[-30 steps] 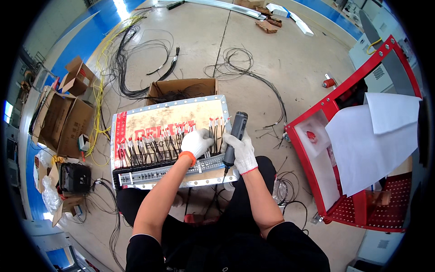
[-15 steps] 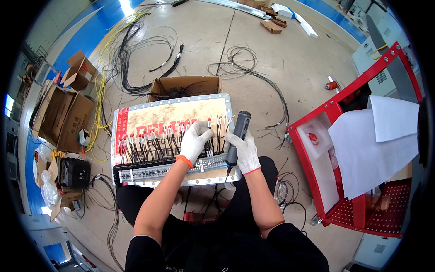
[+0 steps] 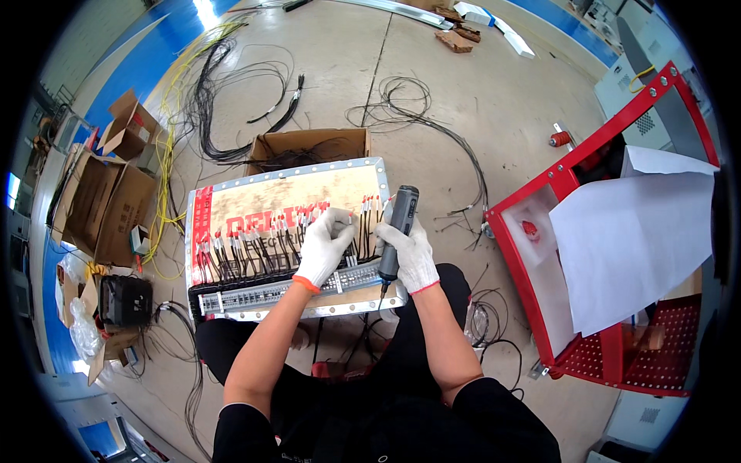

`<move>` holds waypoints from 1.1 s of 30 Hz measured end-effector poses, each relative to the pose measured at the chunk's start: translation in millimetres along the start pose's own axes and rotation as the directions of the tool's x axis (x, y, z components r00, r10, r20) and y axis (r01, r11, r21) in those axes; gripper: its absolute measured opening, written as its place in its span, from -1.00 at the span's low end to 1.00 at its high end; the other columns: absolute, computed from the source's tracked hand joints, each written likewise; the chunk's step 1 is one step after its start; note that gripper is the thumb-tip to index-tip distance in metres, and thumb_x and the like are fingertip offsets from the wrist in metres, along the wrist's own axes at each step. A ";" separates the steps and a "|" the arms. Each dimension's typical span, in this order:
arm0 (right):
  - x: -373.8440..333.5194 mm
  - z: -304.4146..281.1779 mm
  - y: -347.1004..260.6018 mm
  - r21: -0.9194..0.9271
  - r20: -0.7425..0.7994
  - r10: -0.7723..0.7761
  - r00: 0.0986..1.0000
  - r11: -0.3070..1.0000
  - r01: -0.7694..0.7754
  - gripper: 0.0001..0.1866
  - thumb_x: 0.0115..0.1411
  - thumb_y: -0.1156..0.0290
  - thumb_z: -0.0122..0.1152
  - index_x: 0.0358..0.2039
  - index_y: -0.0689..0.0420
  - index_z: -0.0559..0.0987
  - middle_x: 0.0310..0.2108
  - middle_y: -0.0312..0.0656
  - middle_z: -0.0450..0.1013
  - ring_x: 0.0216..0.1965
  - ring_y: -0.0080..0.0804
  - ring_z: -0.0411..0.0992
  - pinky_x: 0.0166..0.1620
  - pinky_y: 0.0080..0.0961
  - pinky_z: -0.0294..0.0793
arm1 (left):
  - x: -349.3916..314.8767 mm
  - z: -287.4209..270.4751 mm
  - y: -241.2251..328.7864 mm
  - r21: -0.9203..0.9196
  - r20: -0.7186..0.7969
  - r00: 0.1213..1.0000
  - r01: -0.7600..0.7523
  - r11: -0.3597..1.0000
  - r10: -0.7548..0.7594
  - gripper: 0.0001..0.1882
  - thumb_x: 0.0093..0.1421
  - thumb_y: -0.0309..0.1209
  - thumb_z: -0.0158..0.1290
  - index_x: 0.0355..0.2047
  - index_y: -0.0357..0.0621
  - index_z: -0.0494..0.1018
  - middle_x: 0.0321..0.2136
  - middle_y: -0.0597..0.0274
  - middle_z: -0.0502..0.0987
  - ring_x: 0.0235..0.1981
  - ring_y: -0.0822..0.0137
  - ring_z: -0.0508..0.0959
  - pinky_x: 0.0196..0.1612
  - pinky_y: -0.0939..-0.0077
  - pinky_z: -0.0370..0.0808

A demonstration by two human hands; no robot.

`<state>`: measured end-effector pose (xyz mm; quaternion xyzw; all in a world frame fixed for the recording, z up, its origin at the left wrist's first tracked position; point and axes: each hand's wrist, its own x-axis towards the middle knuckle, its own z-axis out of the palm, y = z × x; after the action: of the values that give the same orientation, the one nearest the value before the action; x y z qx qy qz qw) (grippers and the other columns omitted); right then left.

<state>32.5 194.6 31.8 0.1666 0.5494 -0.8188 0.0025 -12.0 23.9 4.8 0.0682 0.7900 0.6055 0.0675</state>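
A wooden board with a metal rim (image 3: 231,191) lies across my lap. A long grey terminal strip (image 3: 255,295) runs along its near edge, and several black wires with red and white ends (image 3: 255,235) rise from the strip. My left hand (image 3: 326,245), in a white glove, pinches one of these wires near the strip's right part. My right hand (image 3: 413,255), also gloved, grips a dark grey electric screwdriver (image 3: 400,220) held upright, its tip pointing down at the right end of the strip.
An open cardboard box (image 3: 309,145) sits just beyond the board. Loose black and yellow cables (image 3: 208,100) sprawl on the concrete floor. Flattened cartons (image 3: 100,193) and a black case (image 3: 123,301) lie at left. A red metal cabinet with white paper sheets (image 3: 641,231) stands at right.
Both hands stay at the strip's right end. The left hand has shifted slightly along the wires; the screwdriver stays upright in the right hand.
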 end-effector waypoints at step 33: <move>-11.3 2.7 -10.6 -0.440 0.086 0.004 0.996 0.897 0.035 -0.71 0.04 0.47 0.26 -0.23 0.26 0.46 -0.52 -0.18 0.48 -0.57 -0.48 0.47 -0.45 -0.48 0.49 | 66.8 -31.4 36.5 0.265 0.812 0.558 -0.090 0.960 -0.171 -0.85 0.18 -0.42 0.21 -0.25 -0.20 0.61 -0.27 0.22 0.61 -0.20 0.36 0.57 -0.03 0.46 0.48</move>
<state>40.4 194.3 45.4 0.1225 0.7211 -0.6795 0.0569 -82.5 16.2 46.6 0.3347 0.7428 0.3841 0.4344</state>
